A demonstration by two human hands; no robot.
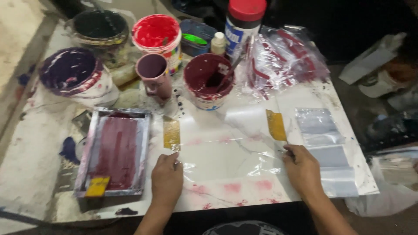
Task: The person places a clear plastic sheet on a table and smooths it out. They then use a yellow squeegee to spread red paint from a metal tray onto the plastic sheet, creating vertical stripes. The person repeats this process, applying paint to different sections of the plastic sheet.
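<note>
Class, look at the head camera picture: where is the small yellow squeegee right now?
The yellow squeegee lies at the near end of the maroon-inked screen frame, on the left of the table, just left of the left hand.

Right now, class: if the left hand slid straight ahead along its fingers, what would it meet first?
Probably the yellowish strip of tape just beyond the left hand, which lies on the clear plastic sheet; past that, likely the dark red paint tub.

Paint tubs [208,80] and a mug [153,74] crowd the far edge of the surface [244,191]. The framed screen [114,152] blocks the left. Between the hands, only flat plastic sheet [226,152] lies, passable.
</note>
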